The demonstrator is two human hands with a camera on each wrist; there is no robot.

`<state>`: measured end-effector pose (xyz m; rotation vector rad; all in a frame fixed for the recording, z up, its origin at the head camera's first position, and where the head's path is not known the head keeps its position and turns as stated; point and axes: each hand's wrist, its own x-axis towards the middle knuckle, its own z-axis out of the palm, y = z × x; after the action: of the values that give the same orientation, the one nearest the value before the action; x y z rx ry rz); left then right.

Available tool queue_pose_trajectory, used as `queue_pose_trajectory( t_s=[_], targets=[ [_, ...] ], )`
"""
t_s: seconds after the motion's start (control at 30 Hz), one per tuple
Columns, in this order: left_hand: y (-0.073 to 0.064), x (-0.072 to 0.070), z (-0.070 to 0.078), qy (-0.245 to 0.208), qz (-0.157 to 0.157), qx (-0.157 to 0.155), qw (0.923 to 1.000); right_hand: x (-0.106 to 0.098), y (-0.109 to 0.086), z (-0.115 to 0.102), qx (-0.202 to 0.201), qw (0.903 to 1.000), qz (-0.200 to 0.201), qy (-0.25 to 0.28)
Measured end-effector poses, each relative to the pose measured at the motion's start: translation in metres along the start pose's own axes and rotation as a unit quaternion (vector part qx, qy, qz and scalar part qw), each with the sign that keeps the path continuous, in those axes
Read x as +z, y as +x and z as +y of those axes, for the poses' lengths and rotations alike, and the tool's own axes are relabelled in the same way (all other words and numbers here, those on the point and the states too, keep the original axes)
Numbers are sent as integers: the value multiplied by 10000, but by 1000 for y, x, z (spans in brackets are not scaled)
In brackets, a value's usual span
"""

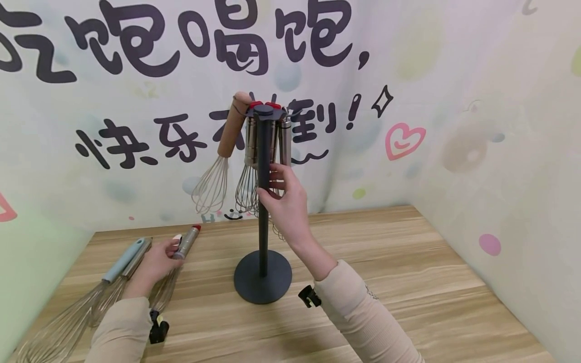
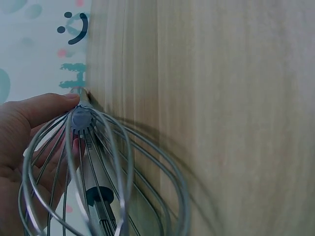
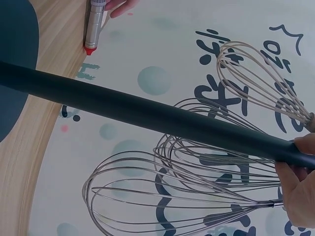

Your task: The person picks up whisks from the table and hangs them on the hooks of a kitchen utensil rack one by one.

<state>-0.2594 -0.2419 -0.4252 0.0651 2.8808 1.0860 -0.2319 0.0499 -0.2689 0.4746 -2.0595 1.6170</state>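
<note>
A dark stand (image 1: 263,232) with a round base rises from the table, several whisks hanging from its top. My right hand (image 1: 288,204) holds its pole (image 3: 123,105) below the hanging handles, thumb in front and fingers around the side. Down on the left, my left hand (image 1: 154,264) grips a metal whisk (image 1: 187,243) with a red handle end. In the left wrist view, the thumb and fingers pinch this whisk (image 2: 81,119) where the wires meet the handle. The whisk lies along or just above the tabletop; I cannot tell which.
Left of my left hand lie a whisk with a light blue handle (image 1: 124,258) and a steel-handled whisk (image 1: 137,258). A wooden-handled whisk (image 1: 233,126) hangs at the stand's left side. Behind the wooden table (image 1: 386,267) is a printed wall (image 1: 290,80).
</note>
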Motion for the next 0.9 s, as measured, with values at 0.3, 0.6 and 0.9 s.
queue_pose_trajectory(
  t_s=[0.3,0.6,0.9],
  targets=[
    [0,5,1,109,-14,198,9997,0,0,1,1,10000,-4,-24],
    [-3,6,3,200,39,231,9995,0,0,0,43,10000,-19,-25],
    [-2,7,3,195,-154,147,9996,0,0,0,66,10000,-27,-69]
  ],
)
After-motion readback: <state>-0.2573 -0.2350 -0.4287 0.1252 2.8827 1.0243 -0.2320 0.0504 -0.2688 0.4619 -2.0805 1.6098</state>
